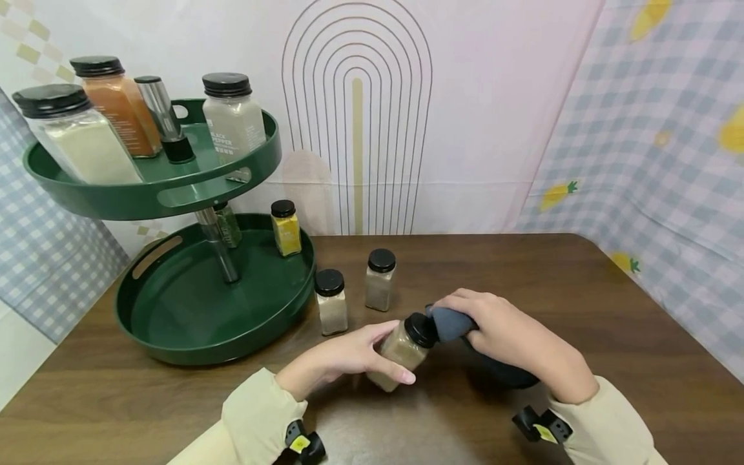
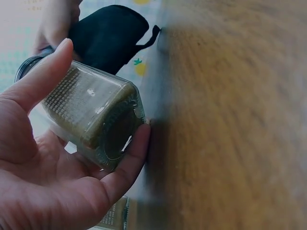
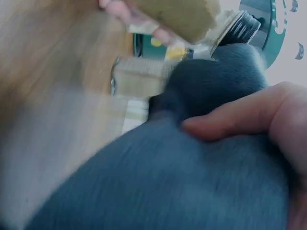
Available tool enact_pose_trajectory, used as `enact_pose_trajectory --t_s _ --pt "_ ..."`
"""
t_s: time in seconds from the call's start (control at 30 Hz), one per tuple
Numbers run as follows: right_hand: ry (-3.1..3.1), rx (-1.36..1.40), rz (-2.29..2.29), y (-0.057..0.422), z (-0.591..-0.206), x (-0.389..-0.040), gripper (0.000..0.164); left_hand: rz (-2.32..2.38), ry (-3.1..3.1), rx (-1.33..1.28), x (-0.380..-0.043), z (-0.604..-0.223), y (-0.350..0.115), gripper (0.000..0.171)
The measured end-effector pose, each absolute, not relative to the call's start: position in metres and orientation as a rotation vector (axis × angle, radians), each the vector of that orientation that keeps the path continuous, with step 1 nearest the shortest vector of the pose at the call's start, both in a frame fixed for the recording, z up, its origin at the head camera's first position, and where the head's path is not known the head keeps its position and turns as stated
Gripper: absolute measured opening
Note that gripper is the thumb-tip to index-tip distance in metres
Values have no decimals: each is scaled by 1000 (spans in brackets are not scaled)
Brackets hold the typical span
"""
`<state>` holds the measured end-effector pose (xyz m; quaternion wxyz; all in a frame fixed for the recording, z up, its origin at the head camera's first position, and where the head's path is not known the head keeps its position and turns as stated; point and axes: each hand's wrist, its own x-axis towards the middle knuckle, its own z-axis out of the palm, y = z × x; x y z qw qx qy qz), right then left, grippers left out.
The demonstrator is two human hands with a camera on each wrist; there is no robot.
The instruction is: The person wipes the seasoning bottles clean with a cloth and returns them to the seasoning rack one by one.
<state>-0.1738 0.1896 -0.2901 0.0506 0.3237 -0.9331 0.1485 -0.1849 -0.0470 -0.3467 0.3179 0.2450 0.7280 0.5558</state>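
My left hand [image 1: 351,354] grips a square glass spice jar [image 1: 401,349] of brownish powder, tilted with its black lid [image 1: 421,329] toward the right. In the left wrist view the thumb lies along the jar's printed side [image 2: 76,98], and a finger reaches past its base. My right hand [image 1: 502,326] holds a dark blue-grey cloth [image 1: 452,324] against the lid. The rest of the cloth hangs below that hand; in the left wrist view it shows a small loop. In the right wrist view the thumb presses on the cloth [image 3: 158,177].
Two small black-lidded jars [image 1: 332,313] [image 1: 380,284] stand on the wooden table [image 1: 604,310]. To the left is a two-tier green tray stand [image 1: 217,358]; large jars, one labelled black pepper [image 1: 232,123], occupy its top. A yellow jar [image 1: 287,232] and a green one [image 1: 228,226] sit below.
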Motion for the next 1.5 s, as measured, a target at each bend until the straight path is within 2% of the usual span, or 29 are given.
enact_pose_trajectory --t_s 0.13,0.27,0.47,0.6,0.87,1.07,1.5 --pt "-2850 897 373 190 -285 -173 53 1486 1909 626 -186 -347 -49 50" --pt "-2699 853 439 188 -278 -167 61 1485 1907 628 -186 -347 -48 50" --pt "-2508 1103 486 174 -274 -153 72 1469 1905 604 -187 -347 -48 58" --pt "-2512 1142 431 169 -274 -148 74 1468 1889 615 -188 -347 -48 60" --pt "-2528 1165 388 173 -271 -146 73 1460 1860 595 -189 -347 -50 62" --pt "-2551 1152 328 176 -266 -144 69 1501 1869 504 -190 -350 -51 74" --pt "-2736 1038 187 185 -273 -154 57 1537 1837 528 -189 -349 -52 66"
